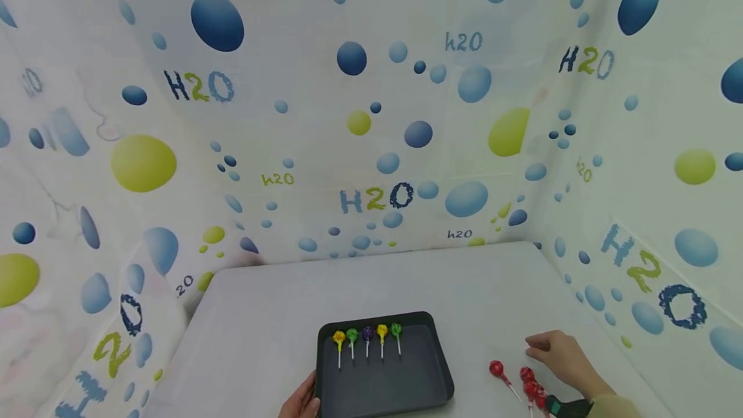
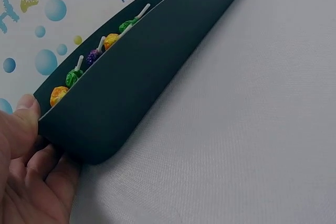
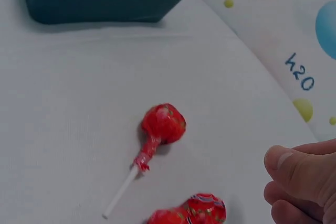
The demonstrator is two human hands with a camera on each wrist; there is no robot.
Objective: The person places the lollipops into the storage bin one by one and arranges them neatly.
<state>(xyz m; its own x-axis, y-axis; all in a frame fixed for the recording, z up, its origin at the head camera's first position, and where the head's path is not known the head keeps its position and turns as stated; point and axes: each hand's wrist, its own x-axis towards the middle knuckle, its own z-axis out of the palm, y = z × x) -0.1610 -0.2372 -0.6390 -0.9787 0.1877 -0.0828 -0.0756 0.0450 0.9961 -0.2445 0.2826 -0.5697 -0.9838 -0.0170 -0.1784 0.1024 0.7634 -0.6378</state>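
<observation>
My left hand [image 1: 300, 398] grips the left side of a dark grey tray [image 1: 383, 398], thumb at the rim and fingers curled against the outside wall near a corner. A row of several wrapped lollipops lies along the tray's far side: a yellow-orange lollipop [image 1: 339, 338] at the left, then green, purple, yellow and a green lollipop [image 1: 396, 330] at the right. Over the table at the right, my right hand [image 1: 562, 357] has its fingers loosely bent, with nothing seen in them. Just left of it lies a single red lollipop [image 3: 164, 124]. More red lollipops [image 1: 527, 376] lie bunched below the hand.
A white cloth covers the table [image 1: 261, 334]. White curtains [image 1: 313, 140] printed with blue and green bubbles and "H2O" lettering stand behind it and on both sides. A dark strap [image 1: 569, 407] on the right wrist overlaps the red lollipops in the head view.
</observation>
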